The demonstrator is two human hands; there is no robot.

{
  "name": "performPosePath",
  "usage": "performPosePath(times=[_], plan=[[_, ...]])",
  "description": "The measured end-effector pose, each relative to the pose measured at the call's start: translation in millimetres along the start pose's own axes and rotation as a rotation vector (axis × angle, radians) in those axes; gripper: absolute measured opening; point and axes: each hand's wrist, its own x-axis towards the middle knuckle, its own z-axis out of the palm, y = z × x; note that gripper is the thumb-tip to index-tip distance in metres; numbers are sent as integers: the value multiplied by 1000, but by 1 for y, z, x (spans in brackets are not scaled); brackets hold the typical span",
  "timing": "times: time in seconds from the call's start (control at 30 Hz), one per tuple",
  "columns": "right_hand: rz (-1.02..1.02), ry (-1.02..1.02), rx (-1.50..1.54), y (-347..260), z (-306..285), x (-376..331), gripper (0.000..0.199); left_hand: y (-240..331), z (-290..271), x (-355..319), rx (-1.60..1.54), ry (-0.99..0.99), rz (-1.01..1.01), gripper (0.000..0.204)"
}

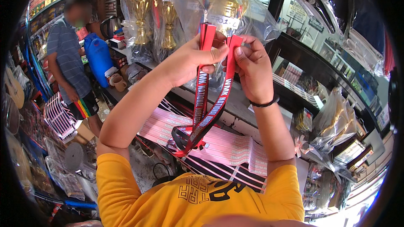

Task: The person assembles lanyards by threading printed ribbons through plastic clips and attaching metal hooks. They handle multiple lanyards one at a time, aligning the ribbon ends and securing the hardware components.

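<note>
Both my hands are raised in front of my chest, close together. My left hand (209, 56) is closed round a bundle of red and black printed ribbons (200, 98), whose red ends stick up above the fingers. Between thumb and fingers, my right hand (253, 65) pinches the upper end of another red and black ribbon (218, 103). The left thumb reaches across to this second ribbon. Both lengths hang down and meet in a loop (182, 138) over pink printed strips (223, 145) below. A black band (265, 102) circles my right wrist.
Gold trophies (143, 12) in clear plastic stand just beyond my hands. At the left a person (69, 59) stands beside a blue container (97, 59). More printed strips (63, 117) hang there. A glass-fronted cabinet (311, 54) and a plastic-wrapped bundle (334, 120) are at the right.
</note>
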Motion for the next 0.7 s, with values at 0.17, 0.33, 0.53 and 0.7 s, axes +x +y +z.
performPosePath(times=[0.17, 0.33, 0.53, 0.7], plan=[[-108, 99, 45, 17, 11, 1, 18, -17, 5, -5, 78, 83, 67, 42], [-195, 153, 19, 22, 22, 2, 19, -37, 8, -3, 89, 146, 93, 48], [-151, 78, -65, 19, 20, -1, 18, -29, -3, -10, 137, 70, 10, 38], [-20, 69, -459, 4, 16, -2, 31, -25, -6, -10, 315, -50, -144, 29]])
